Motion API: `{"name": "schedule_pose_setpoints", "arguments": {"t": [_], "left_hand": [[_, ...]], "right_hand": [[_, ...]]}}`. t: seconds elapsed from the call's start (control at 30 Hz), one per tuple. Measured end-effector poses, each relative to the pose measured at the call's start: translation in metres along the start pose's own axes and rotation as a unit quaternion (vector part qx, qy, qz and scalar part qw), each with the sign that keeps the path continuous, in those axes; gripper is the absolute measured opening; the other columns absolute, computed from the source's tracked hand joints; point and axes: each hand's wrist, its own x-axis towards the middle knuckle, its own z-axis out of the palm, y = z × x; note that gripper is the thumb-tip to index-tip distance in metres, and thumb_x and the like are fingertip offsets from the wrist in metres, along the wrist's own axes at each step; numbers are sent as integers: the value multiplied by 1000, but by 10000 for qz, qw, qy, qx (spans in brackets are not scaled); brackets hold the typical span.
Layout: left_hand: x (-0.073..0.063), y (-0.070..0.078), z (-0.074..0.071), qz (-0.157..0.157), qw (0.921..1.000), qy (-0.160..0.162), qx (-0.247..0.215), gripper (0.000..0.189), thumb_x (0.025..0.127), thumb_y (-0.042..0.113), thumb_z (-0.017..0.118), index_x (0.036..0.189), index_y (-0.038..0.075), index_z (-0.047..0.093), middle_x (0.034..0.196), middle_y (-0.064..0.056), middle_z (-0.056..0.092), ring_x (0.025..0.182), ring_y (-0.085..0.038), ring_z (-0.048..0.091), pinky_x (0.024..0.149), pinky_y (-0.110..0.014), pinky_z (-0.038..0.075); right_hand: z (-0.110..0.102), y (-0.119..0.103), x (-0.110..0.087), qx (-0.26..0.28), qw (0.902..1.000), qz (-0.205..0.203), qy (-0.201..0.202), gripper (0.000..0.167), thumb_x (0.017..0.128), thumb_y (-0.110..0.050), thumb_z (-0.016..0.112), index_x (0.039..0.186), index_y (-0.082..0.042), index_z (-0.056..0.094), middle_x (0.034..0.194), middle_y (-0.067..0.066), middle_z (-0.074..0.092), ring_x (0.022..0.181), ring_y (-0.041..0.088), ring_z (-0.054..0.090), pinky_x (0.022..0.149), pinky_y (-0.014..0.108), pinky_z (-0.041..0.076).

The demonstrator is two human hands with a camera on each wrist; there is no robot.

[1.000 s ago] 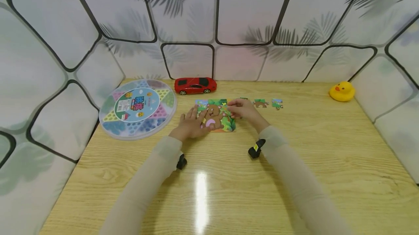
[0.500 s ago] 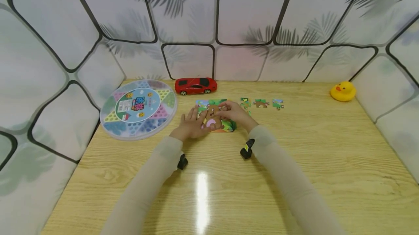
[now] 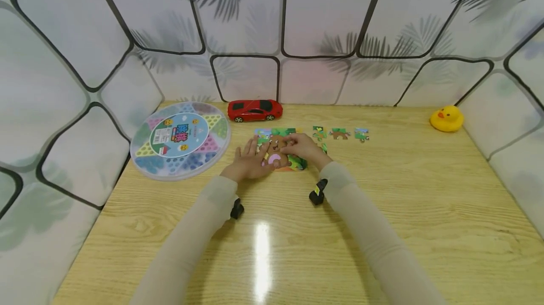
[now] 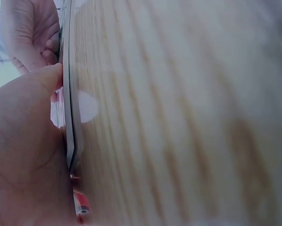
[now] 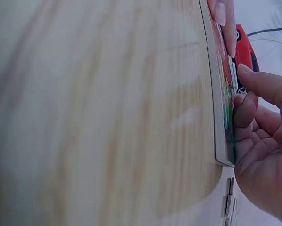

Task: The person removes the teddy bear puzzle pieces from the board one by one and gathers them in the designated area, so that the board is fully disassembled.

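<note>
A bear jigsaw puzzle (image 3: 296, 161) lies flat on the wooden table, partly covered by both hands. My left hand (image 3: 250, 163) rests on its left part with the fingers spread. Over the puzzle's middle, by the bear's face, my right hand (image 3: 305, 148) has curled fingers and pinches a small puzzle piece, mostly hidden. The right wrist view shows the thumb (image 5: 259, 82) and bent fingers close above the puzzle's surface. Loose puzzle pieces lie to the right: one (image 3: 319, 132) near the hand, another (image 3: 340, 133) beside it, a third (image 3: 362, 134) farther right, and one (image 3: 324, 148) partly behind the hand.
A red toy car (image 3: 255, 110) stands behind the puzzle. On the left lies a round Chinese checkers box (image 3: 216, 147). A yellow rubber duck (image 3: 446, 119) sits at the far right. Patterned fabric walls (image 3: 314, 80) border the table at the back and sides.
My right hand has moved left from the puzzle's right edge to its middle, uncovering loose pieces behind it. In the last half second it barely shifts. My left hand stays in place.
</note>
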Motion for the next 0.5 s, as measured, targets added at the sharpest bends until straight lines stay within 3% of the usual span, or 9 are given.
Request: {"name": "schedule_pose_setpoints", "arguments": {"t": [0.2, 0.5], "left_hand": [[-3, 1, -2, 91, 10000, -5, 30, 83, 88, 74, 19, 152, 28, -9, 151, -8, -32, 140, -26, -25, 109, -58, -10], [-14, 6, -7, 138, 9998, -16, -171, 82, 90, 71, 21, 153, 25, -6, 152, -10, -30, 140, -27, -23, 108, -57, -12]], "right_hand": [[-1, -3, -2, 31, 10000, 35, -53, 44, 89, -17, 67, 128, -2, 56, 85, 4, 56, 69, 13, 50, 62, 24, 45], [0, -5, -2, -428, 9990, -141, -43, 43, 87, -11, 67, 126, 0, 55, 85, 4, 55, 73, 14, 49, 65, 24, 41]]}}
